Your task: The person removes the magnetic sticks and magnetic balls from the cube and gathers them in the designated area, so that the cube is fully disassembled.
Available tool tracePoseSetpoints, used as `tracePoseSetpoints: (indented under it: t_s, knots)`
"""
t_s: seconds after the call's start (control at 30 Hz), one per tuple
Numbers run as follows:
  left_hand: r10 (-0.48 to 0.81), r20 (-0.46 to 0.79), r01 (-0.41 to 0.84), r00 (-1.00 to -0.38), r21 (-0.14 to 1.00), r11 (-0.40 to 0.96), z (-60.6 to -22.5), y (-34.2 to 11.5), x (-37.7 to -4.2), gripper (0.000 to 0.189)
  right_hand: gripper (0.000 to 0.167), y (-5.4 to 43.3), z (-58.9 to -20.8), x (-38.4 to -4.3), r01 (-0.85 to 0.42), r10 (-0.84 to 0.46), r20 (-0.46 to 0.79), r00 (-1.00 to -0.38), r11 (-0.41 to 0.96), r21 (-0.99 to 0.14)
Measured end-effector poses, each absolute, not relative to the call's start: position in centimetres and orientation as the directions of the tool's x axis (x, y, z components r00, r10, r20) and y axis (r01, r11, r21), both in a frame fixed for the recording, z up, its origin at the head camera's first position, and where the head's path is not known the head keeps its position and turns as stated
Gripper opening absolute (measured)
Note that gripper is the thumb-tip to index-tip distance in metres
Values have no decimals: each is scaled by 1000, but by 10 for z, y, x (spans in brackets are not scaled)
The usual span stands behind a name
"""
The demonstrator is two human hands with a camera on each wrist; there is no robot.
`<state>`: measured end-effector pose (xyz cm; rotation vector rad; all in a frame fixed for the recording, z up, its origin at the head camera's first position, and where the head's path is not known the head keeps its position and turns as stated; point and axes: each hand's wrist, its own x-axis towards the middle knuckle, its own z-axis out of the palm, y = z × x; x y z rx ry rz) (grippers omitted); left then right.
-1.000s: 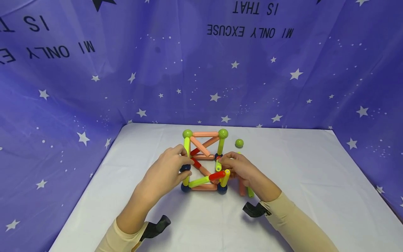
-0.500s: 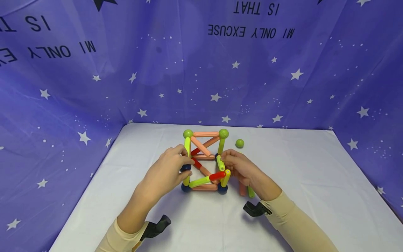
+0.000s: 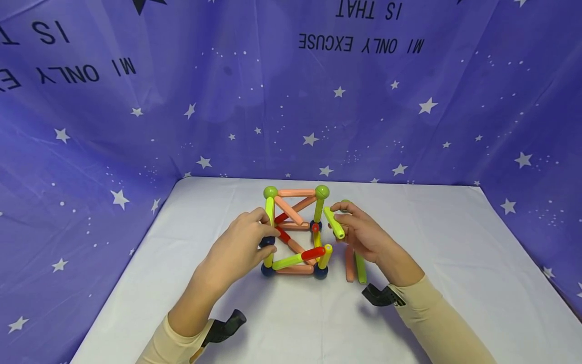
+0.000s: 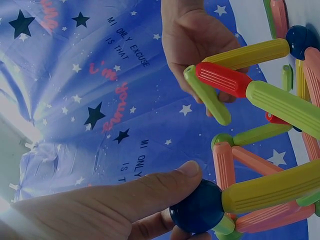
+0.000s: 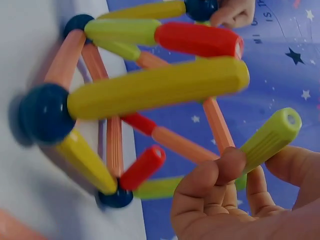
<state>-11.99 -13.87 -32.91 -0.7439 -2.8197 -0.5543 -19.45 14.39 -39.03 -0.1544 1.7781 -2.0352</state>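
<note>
My left hand (image 3: 241, 247) pinches a dark blue ball (image 4: 196, 206), which tops a yellow stick at the left of a frame of magnetic sticks and balls. In the right hand (image 3: 364, 235), between thumb and fingers, is a lime green stick (image 3: 334, 223), raised just right of the frame and apart from it. At the frame's front right corner, a yellow stick (image 5: 160, 87) rises from a blue ball (image 5: 47, 112) with a bare upper end. A red-and-green diagonal (image 3: 300, 258) slants across the front. Behind, a short red stick (image 5: 142, 167) juts from another blue ball.
A salmon stick (image 3: 349, 264) and a green stick (image 3: 361, 268) lie on the white tablecloth (image 3: 432, 313) right of the frame. One loose green ball (image 3: 346, 202) is partly hidden behind the right hand. A purple star-patterned cloth (image 3: 291, 116) hangs behind.
My right hand has drawn the lime green stick away from the frame's right side, rightward and upward, uncovering the red stick's end. My left hand stays where it was.
</note>
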Motion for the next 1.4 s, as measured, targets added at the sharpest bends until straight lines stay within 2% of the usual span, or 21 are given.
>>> tracePoseSetpoints:
  t_s: [0.2, 0.33, 0.6, 0.77, 0.97, 1.13, 1.4]
  knots:
    - [440, 263, 507, -859, 309, 804, -328, -139, -120, 27, 23, 168, -392, -195, 172, -375, -133, -917, -72, -983]
    - [443, 262, 509, -858, 307, 804, -328, -139, -120, 27, 27, 188, -397, -193, 131, -346, -123, -930, 0, -991]
    - [438, 249, 500, -864, 313, 808, -327, -139, -120, 27, 30, 221, -415, -184, 129, -257, -203, -945, 276, -952]
    - [433, 244, 493, -868, 313, 812, -327, -139, -119, 26, 26, 228, -425, -177, 121, -190, -248, -950, 510, -852]
    - [432, 248, 494, -867, 308, 813, -328, -139, -118, 26, 22, 223, -434, -169, 90, -167, -270, -948, 673, -734]
    - [434, 254, 498, -864, 304, 812, -328, -139, -119, 26, 24, 217, -435, -166, 77, -165, -275, -947, 716, -694]
    - [437, 255, 501, -862, 304, 810, -328, -137, -119, 25, 24, 213, -437, -166, 72, -166, -268, -949, 715, -696]
